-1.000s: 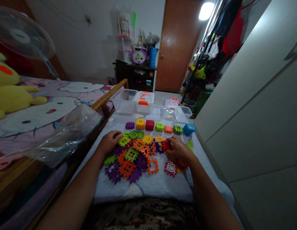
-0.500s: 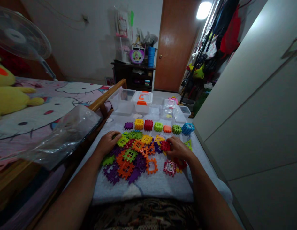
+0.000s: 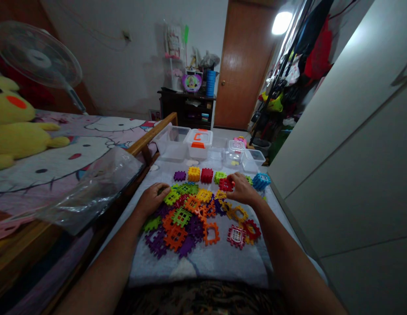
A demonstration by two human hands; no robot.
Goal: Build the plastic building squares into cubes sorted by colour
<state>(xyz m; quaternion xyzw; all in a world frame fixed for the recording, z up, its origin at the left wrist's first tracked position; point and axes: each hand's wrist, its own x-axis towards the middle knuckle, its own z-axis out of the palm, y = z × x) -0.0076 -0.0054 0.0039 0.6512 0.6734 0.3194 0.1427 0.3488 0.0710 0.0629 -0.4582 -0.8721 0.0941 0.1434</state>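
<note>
A heap of flat, toothed plastic tiles [image 3: 187,218] in several colours lies on a grey blanket [image 3: 203,262]. My right hand [image 3: 242,190] is closed round a red tile [image 3: 226,184] and holds it over the far right of the heap, near a row of assembled cubes: purple [image 3: 180,176], yellow [image 3: 194,173], red [image 3: 206,175], green [image 3: 219,176] and blue [image 3: 261,180]. My left hand [image 3: 153,197] rests, fingers curled, on the heap's left edge, touching a lime green tile [image 3: 170,197].
Clear plastic boxes [image 3: 172,141] and an orange-latched box [image 3: 199,142] stand behind the cubes. A bed with a wooden rail [image 3: 151,133], a clear plastic bag [image 3: 95,183] and a yellow plush toy [image 3: 16,127] is on the left. White cupboard doors [image 3: 348,144] close the right.
My right hand has lifted off the heap with the red tile and moved away from me toward the row of cubes. Tiles it covered now show. My left hand stays put.
</note>
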